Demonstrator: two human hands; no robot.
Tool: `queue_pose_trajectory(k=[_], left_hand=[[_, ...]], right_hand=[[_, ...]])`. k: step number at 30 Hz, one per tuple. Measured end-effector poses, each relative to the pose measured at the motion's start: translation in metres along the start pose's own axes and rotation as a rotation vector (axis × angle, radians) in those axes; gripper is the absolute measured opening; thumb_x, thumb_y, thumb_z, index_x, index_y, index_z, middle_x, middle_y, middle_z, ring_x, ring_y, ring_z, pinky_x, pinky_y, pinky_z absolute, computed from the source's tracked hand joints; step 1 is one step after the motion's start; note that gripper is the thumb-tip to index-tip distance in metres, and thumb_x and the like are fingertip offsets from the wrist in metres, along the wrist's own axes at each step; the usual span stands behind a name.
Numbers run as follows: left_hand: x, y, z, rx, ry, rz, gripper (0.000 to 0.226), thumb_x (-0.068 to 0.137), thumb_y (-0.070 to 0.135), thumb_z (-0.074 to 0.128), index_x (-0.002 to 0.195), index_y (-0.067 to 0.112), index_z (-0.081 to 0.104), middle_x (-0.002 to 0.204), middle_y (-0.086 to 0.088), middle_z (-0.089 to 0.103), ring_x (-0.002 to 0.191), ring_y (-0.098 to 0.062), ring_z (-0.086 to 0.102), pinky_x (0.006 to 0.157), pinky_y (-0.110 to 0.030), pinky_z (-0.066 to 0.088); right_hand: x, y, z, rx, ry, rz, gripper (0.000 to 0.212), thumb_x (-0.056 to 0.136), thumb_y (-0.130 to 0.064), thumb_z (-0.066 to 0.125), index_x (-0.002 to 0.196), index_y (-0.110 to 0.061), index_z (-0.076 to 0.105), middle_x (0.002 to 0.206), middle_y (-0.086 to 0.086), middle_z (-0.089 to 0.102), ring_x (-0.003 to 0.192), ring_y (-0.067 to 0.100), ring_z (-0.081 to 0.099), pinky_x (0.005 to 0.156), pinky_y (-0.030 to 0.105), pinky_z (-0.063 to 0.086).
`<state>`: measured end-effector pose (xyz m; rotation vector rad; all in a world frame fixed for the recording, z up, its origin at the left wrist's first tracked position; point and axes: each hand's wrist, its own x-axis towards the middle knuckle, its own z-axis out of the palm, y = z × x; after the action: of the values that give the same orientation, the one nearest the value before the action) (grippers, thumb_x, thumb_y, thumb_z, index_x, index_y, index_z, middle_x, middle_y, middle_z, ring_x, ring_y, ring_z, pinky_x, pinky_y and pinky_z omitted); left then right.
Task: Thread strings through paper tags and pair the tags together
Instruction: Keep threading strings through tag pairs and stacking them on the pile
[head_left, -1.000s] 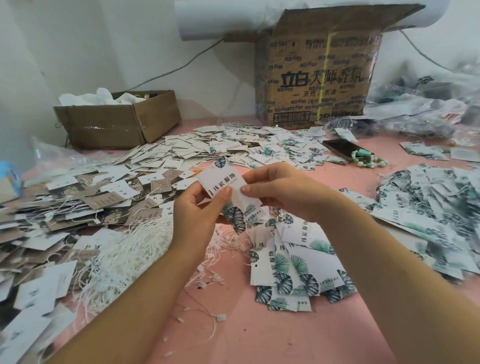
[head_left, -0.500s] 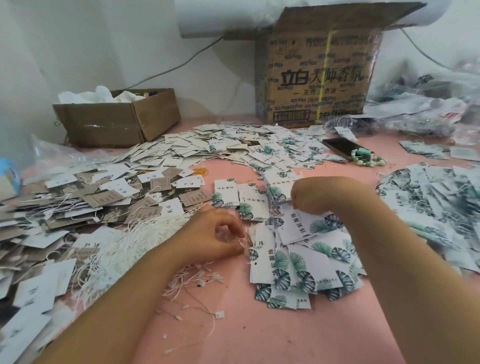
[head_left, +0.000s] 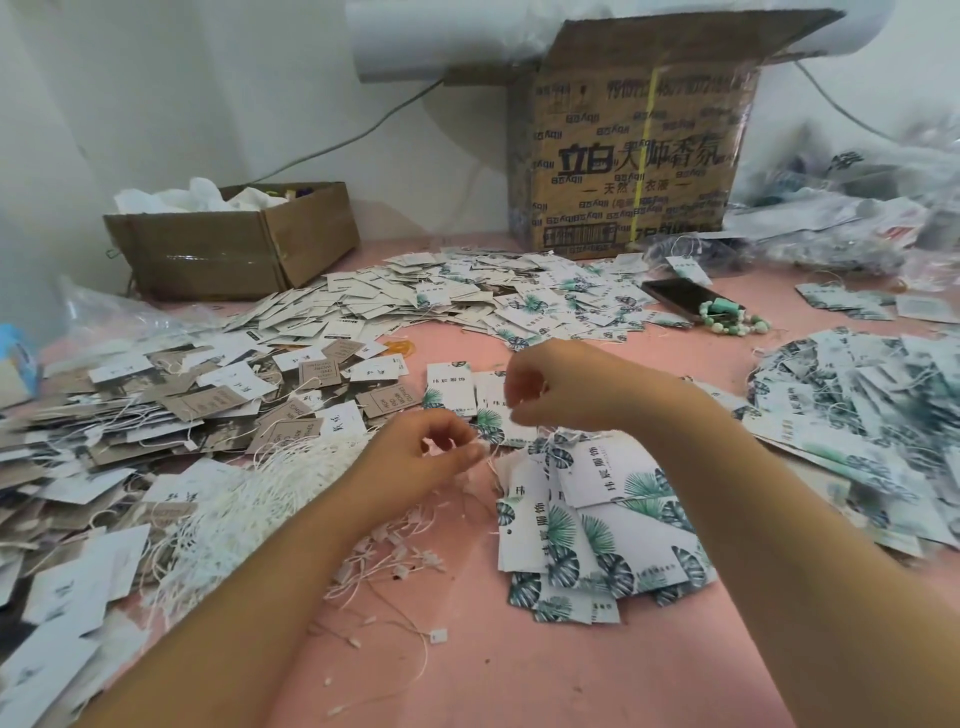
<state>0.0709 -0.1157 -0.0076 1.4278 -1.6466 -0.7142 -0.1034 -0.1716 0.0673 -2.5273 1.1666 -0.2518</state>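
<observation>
Nearest the viewer, short of both hands, lies the bare pink table top (head_left: 519, 675), with a few loose white strings with small plastic ends (head_left: 400, 561) scattered just short of the left hand (head_left: 426, 452). That hand hovers low over the table, thumb and forefinger closed narrowly on a thin white string (head_left: 485, 456) at its fingertips. To its left spreads a thick bundle of white strings (head_left: 234, 514). Under the right wrist sits a fanned stack of white paper tags printed with green leaves (head_left: 592, 525), touching the string's end. The right hand (head_left: 566, 387) is raised just beyond the left, fingers curled in tight. It is blurred, and whether it pinches the string cannot be told.

Between the hands and just beyond them, two leaf-print tags (head_left: 449, 384) lie flat. Left of the hands is a heap of brown kraft and white tags (head_left: 208, 410), cut off by the frame edge. Right of the hands is another heap of leaf tags (head_left: 857, 415). Farther off lie a wide spread of mixed tags (head_left: 467, 301), a black phone (head_left: 675, 299) with a green bead bracelet (head_left: 732, 322), a low brown cardboard box (head_left: 234, 249) and a tall printed carton (head_left: 634, 156).
</observation>
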Motion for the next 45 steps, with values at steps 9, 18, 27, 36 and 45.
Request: queue_pose_trajectory(k=[9,18,27,36,45], left_hand=[[0.001,0.006,-0.004,-0.415,-0.048,-0.08,0.021,0.068,0.024,0.066,0.081,0.007,0.068,0.077,0.001,0.072,0.075,-0.008,0.065,0.071,-0.014,0.05],[0.001,0.002,-0.007,-0.445,-0.024,-0.092,0.019,0.059,0.037,0.072,0.068,0.02,0.073,0.071,0.003,0.069,0.073,-0.013,0.059,0.075,-0.026,0.043],[0.001,0.016,0.001,-0.458,0.017,0.01,0.032,0.074,0.029,0.061,0.104,0.018,0.061,0.077,0.007,0.071,0.076,-0.001,0.064,0.071,-0.007,0.045],[0.001,0.013,0.003,-0.336,0.169,0.001,0.024,0.092,0.023,0.05,0.075,0.015,0.066,0.047,0.009,0.048,0.048,-0.005,0.041,0.058,-0.008,0.041],[0.002,0.011,0.005,-0.341,0.256,0.004,0.023,0.093,0.021,0.051,0.078,0.013,0.067,0.046,0.01,0.044,0.047,-0.002,0.04,0.056,-0.008,0.041]], right_hand=[[0.006,-0.01,0.017,0.069,0.054,-0.205,0.019,0.074,-0.014,0.073,0.08,-0.021,0.055,0.065,-0.014,0.053,0.062,0.007,0.052,0.061,0.024,0.044],[0.005,-0.008,0.016,0.072,0.129,-0.296,0.006,0.078,-0.013,0.07,0.08,-0.018,0.067,0.067,-0.011,0.06,0.068,0.01,0.057,0.067,0.027,0.047],[0.006,-0.008,0.012,0.107,0.327,-0.242,0.007,0.085,-0.022,0.062,0.079,-0.02,0.059,0.066,-0.011,0.055,0.066,0.011,0.053,0.064,0.027,0.044],[0.004,0.022,-0.004,-0.012,0.577,0.203,0.01,0.083,-0.019,0.054,0.077,-0.01,0.055,0.07,0.002,0.055,0.067,0.019,0.051,0.052,0.024,0.035],[0.004,0.029,0.003,-0.275,0.145,0.326,0.016,0.082,-0.019,0.054,0.097,-0.012,0.059,0.096,0.004,0.061,0.098,0.025,0.053,0.091,0.04,0.044]])
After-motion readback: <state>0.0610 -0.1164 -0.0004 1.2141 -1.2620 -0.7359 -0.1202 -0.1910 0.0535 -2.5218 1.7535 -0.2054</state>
